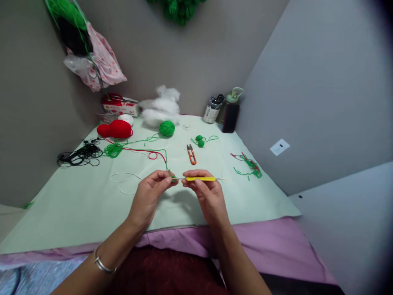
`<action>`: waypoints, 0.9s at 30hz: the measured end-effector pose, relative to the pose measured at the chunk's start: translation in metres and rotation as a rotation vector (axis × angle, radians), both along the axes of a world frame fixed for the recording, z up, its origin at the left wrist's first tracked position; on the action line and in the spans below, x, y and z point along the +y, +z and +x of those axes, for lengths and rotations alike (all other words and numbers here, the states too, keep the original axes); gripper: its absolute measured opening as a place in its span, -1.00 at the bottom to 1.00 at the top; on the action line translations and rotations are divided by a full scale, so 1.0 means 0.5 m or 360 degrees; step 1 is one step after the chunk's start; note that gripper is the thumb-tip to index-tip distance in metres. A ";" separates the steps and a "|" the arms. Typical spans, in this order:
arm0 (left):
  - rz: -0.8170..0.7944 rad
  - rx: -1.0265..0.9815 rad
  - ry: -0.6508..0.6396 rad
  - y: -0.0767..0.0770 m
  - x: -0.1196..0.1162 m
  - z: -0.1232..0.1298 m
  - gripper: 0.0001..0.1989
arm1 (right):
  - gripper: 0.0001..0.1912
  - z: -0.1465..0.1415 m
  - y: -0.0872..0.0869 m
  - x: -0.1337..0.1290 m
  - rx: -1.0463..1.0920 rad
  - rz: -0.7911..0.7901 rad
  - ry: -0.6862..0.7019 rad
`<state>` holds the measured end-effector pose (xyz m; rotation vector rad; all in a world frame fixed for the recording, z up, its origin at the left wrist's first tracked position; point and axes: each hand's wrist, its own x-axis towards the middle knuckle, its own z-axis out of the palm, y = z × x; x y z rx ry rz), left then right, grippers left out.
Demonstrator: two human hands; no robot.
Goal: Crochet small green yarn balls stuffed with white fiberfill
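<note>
Pinching green yarn [174, 179] between fingers [163, 185] of the left hand [150, 190], gripping yellow-handled hook [201, 179] in the right hand [211, 194], above the surface [92, 221] — apparently working a stitch, next likely needing steady yarn tension.

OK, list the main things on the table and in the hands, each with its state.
Left hand: pinching green yarn
Right hand: gripping the yellow-handled hook
Yellow-handled hook: held level, one end at the green yarn
Orange snips: lying flat, blade tips apart
Green ball: wound
Black cord: loosely tangled
Green-and-red scraps: tangled heap
White stuffing: heaped loosely
Phone: propped upright, screen dark
Bottle: upright
Pen cup: upright, holding tools
</note>
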<state>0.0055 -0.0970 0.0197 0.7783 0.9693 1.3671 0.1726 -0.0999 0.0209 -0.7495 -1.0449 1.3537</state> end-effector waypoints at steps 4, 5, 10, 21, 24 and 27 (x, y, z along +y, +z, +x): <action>0.0037 0.0050 0.0161 -0.001 0.005 -0.012 -0.81 | -0.83 0.017 0.007 0.000 0.0061 0.0020 -0.0319; 0.0035 0.0048 0.0182 0.000 0.006 -0.014 -0.82 | -0.84 0.022 0.008 0.001 0.0062 0.0018 -0.0389; 0.0006 0.0036 0.0174 -0.001 0.006 -0.016 -0.82 | -0.85 0.033 0.007 0.006 0.0071 -0.0023 -0.0561; -0.0038 0.0011 0.0139 -0.014 0.005 -0.016 -0.82 | -0.79 0.037 0.005 0.006 0.0083 -0.0099 -0.0687; -0.0037 0.0010 0.0153 -0.014 0.006 -0.015 -0.82 | -0.80 0.039 0.005 0.004 0.0054 -0.0080 -0.0637; -0.0022 0.0005 0.0165 -0.010 0.006 -0.017 -0.83 | -0.81 0.051 0.006 0.002 -0.0020 -0.0057 -0.0531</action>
